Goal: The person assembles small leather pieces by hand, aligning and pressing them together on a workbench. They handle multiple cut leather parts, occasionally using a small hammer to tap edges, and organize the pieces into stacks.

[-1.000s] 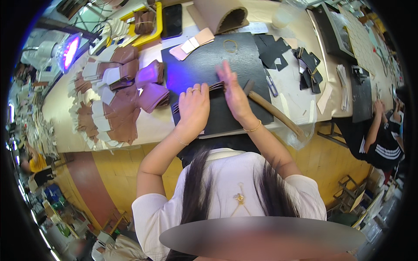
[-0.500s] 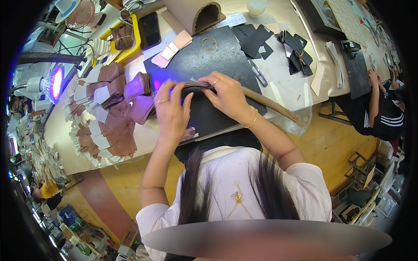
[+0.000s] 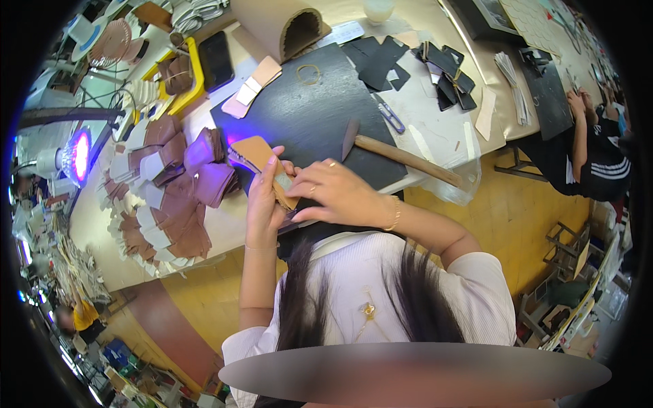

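A small stack of tan leather pieces [image 3: 256, 154] is tilted up over the table's near edge, a pale grey patch on its top piece. My left hand [image 3: 262, 207] is closed round its side, with fingertips showing behind it. My right hand [image 3: 333, 194] reaches across from the right, fingers and thumb at the lower end of the stack, partly covering it. Beyond my hands lies a black work mat [image 3: 299, 105]. A hammer [image 3: 408, 160] with a wooden handle rests across its right part, apart from my hands.
Overlapping brown leather stacks [image 3: 170, 197] cover the table at left, near a glowing lamp [image 3: 83, 155]. Behind stand a yellow tray [image 3: 196, 85], a phone [image 3: 216, 66] and a leather roll [image 3: 282, 30]. Black pieces [image 3: 386, 63] and a cutter knife [image 3: 391, 117] lie right. Another person [image 3: 598, 153] sits far right.
The leather stack has come nearer my body and turned its tan face up. My right hand has moved down with it, uncovering the hammer head. The view has shifted slightly.
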`<state>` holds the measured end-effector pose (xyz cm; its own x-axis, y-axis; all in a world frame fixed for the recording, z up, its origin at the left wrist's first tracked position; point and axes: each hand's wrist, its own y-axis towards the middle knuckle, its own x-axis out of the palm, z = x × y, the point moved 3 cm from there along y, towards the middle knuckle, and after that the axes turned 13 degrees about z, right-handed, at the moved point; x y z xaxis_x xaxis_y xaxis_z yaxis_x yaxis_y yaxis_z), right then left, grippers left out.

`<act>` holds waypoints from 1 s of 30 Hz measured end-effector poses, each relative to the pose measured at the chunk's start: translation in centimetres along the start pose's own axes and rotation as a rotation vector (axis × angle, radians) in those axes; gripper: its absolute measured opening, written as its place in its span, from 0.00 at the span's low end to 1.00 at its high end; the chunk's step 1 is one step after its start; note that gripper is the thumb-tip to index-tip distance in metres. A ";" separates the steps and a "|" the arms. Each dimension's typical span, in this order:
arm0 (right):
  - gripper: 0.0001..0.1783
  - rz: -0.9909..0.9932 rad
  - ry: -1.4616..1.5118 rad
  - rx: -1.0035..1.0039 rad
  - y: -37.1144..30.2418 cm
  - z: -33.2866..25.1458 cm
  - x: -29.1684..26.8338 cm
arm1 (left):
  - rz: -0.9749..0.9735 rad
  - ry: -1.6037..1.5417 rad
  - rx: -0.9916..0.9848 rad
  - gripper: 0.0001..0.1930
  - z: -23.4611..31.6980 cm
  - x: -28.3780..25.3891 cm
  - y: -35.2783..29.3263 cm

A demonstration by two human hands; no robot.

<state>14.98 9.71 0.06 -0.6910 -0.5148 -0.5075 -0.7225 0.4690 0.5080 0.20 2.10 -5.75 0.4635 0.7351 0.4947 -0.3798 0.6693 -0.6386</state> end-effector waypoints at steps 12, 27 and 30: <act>0.09 0.136 0.125 0.306 2.3 1.0 -5.0 | -0.399 -0.254 -0.203 0.30 -0.2 2.6 -1.7; 0.22 0.021 0.057 0.318 1.2 1.7 -0.7 | -0.123 0.071 -0.193 0.27 -1.6 2.4 -2.5; 0.36 0.024 -0.069 0.398 1.1 2.5 -1.3 | -0.259 0.201 -0.191 0.29 -1.9 2.3 -3.0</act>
<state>15.02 12.66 -0.49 -0.6978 -0.4578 -0.5510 -0.6497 0.7284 0.2175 3.94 1.59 -3.86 0.6793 0.4958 0.5410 -0.0819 0.7839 -0.6155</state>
